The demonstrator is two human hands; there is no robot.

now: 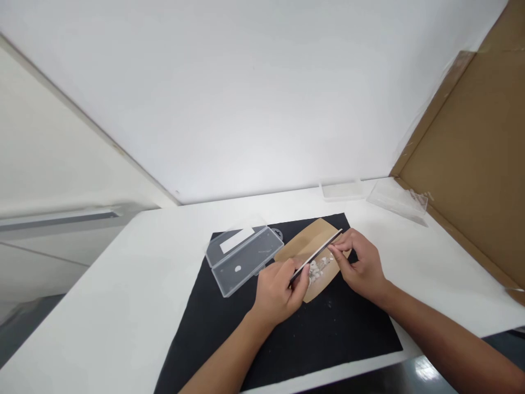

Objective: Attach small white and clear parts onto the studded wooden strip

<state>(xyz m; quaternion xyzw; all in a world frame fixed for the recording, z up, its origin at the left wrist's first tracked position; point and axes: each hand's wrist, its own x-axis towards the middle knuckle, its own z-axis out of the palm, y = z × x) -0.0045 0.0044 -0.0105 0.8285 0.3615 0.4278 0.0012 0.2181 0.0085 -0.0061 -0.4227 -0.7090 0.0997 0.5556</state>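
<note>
A thin dark strip with a pale edge (316, 256) slants above the brown paper tray; its exact kind cannot be made out. My left hand (281, 290) pinches its lower end between thumb and fingers. At the upper end, my right hand (357, 264) grips it the same way. Below the strip, the brown paper tray (293, 246) holds several small white bits (318, 272), partly hidden by the strip and my left hand. To the left lies an open clear plastic hinged case (229, 284), with a white label (237, 239) on one half and a small white piece (238, 268) in the other.
A black mat (328, 345) lies under the case and tray on the white table (102, 295). Clear plastic boxes (342, 190) stand at the back right, one tilted (397, 200). A cardboard panel (479, 164) rises on the right, and a white wall (246, 98) behind.
</note>
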